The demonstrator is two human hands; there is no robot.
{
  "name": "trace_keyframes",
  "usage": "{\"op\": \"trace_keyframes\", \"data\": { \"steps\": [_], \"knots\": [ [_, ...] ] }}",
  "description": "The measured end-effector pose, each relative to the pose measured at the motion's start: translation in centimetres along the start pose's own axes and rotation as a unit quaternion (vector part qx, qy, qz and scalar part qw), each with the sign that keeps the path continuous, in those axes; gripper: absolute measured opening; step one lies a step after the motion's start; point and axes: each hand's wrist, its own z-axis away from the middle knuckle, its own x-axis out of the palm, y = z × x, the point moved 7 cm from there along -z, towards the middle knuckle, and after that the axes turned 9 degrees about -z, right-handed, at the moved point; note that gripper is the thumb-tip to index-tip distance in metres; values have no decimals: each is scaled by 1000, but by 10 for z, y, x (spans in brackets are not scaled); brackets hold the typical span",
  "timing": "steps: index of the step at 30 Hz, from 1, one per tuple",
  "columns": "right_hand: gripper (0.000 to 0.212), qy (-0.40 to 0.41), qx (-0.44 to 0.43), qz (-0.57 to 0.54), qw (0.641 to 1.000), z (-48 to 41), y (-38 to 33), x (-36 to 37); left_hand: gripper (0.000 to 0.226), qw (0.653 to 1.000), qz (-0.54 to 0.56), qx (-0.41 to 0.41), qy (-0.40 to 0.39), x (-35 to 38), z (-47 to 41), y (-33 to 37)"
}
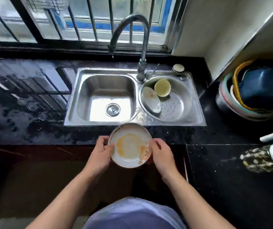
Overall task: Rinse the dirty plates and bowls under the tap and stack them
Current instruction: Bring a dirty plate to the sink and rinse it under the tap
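Plate (130, 147) before sink (76, 96)

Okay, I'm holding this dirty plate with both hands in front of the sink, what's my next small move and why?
Probably lift the plate forward over the left basin, under the spout. Orange residue still coats it, both hands, left hand and right hand, grip its rim, and the tap only drips, so it will need turning on.

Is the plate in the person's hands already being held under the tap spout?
No, both hands hold the stained plate in front of the counter edge, well short of the tap spout.
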Motion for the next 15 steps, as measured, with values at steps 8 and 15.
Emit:
{"op": "trace_keyframes", "data": {
  "steps": [8,15],
  "knots": [
    [19,-26,47,-36,998,-218,-113,-5,18,997,-2,-18,76,-27,-139,73],
    [26,-37,123,-10,992,-396,-194,26,27,991,72,-64,92,-36,-216,81]
  ]
}}
